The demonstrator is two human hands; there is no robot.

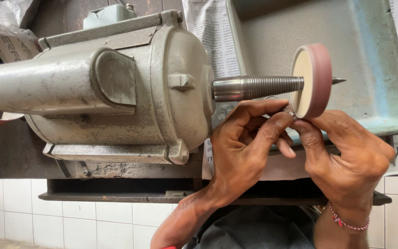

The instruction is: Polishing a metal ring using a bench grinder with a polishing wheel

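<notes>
Polishing step: left hand [249,138] and right hand [342,147] pinching small metal piece [289,109] against wheel [313,80] underside. Next: steady pressure, fingers off spindle [259,87].

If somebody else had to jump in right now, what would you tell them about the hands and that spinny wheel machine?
Left hand: fingertips pinch a small metal piece, too hidden to identify, against the cream face of the pink polishing wheel.
Right hand: fingers steady the same piece from the other side, at the wheel's lower edge.
The wheel sits on the tapered threaded spindle of the grey bench motor; a metal tray lies behind.
Done and left: how far the polishing has got cannot be told.
</notes>
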